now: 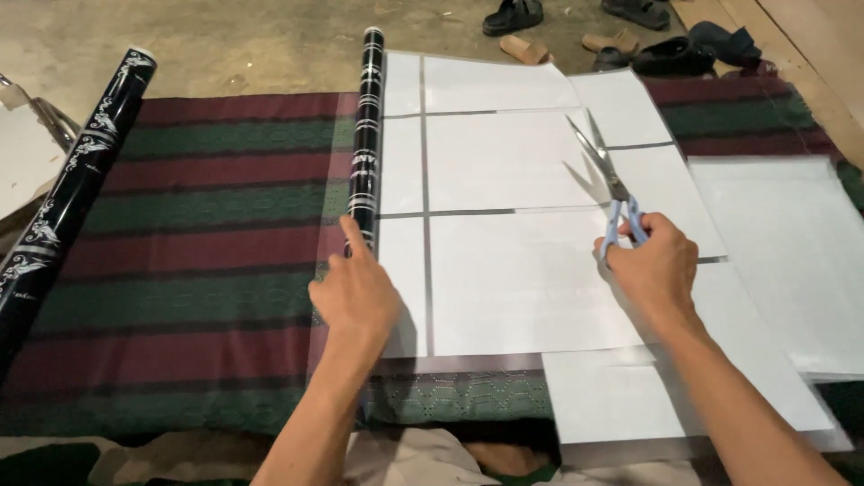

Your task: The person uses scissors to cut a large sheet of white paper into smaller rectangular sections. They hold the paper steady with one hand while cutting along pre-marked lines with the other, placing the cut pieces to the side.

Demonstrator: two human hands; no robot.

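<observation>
Striped red-and-green matting (198, 243) covered the floor, with bare concrete and several sandals (621, 40) beyond its far edge. White paper sheets (504, 279) lay flat on the mat under a clear film drawn from a dark patterned roll (366, 135); the roll's long axis ran from the far edge toward the person, along the left edge of the sheets. The left hand (355, 292) rested palm-down on the film just beside the roll's near end, index finger extended and touching the roll, gripping nothing. The right hand (652, 265) was closed through the blue handles of a pair of scissors (605, 175), whose blades stood parted and pointed away toward the far edge, above the right part of the sheets. A second dark roll (76, 171) lay well apart at the mat's left edge. The scissors therefore lay right of the roll, with blades nearly parallel to it.
</observation>
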